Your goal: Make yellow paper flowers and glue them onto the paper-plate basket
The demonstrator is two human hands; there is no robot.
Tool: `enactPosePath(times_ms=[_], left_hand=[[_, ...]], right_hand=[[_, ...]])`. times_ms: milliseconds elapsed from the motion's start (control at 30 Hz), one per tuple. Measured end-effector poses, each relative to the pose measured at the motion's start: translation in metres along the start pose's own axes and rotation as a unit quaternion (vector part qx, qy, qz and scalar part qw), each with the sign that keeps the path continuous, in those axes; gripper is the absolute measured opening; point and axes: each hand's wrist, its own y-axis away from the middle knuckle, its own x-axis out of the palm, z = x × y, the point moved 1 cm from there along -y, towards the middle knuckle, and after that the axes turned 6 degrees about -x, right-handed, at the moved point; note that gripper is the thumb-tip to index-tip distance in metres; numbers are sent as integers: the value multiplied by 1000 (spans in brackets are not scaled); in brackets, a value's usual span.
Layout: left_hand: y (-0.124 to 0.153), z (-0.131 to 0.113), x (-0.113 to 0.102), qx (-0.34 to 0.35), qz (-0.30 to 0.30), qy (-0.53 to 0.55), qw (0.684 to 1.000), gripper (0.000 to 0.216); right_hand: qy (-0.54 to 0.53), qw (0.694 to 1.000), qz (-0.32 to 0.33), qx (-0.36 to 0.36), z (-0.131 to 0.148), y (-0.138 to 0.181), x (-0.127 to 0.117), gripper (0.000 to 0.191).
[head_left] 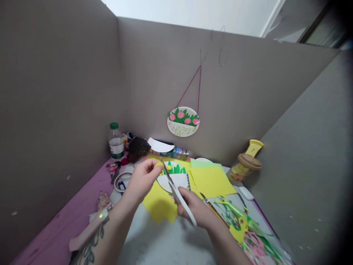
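Note:
My right hand (196, 209) is closed round the white handles of a pair of scissors (176, 192), whose blades point up and away toward my left hand. My left hand (143, 178) pinches a small yellow paper piece (159, 166) at the blade tips. Below both hands lies a yellow sheet (160, 206), and on it a paper plate (178, 176) with green paper grass glued along its top.
A finished plate decoration (183, 121) hangs on the cardboard wall. A water bottle (116, 141), a tape roll (123, 181), a jar with a brown lid (244, 167), more yellow and green sheets (211, 178) and paper scraps (242, 224) surround the work spot.

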Motion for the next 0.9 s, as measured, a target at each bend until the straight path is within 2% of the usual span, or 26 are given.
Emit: enactPosePath(times_ms=[533,900], left_hand=[[1,-3,0,1,3,-12,1000,20],[3,-6,-1,-7,-22,3,1000,19]], right_hand=[[-10,1000,3,-8,-1,1,0,18],[-5,1000,8,-3,-3,2,-2,17]])
